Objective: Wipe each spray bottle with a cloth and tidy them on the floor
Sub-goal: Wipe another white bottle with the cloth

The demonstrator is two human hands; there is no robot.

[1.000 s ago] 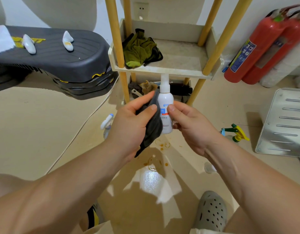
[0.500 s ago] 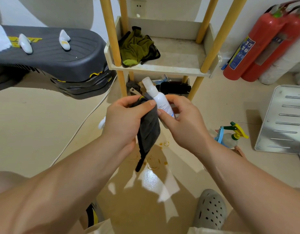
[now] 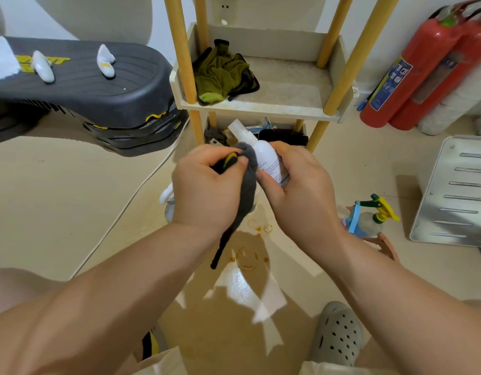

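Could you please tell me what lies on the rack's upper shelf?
A crumpled olive-green cloth with dark edging lies at the left of the shelf. Anything under the cloth is covered, so I cannot tell.

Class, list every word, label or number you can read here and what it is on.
White bottle: small print, too blurred to read.
Fire extinguisher: blue label, too small to read.
Black step: yellow lettering, partly covered, unreadable.
Nothing can be quoted.
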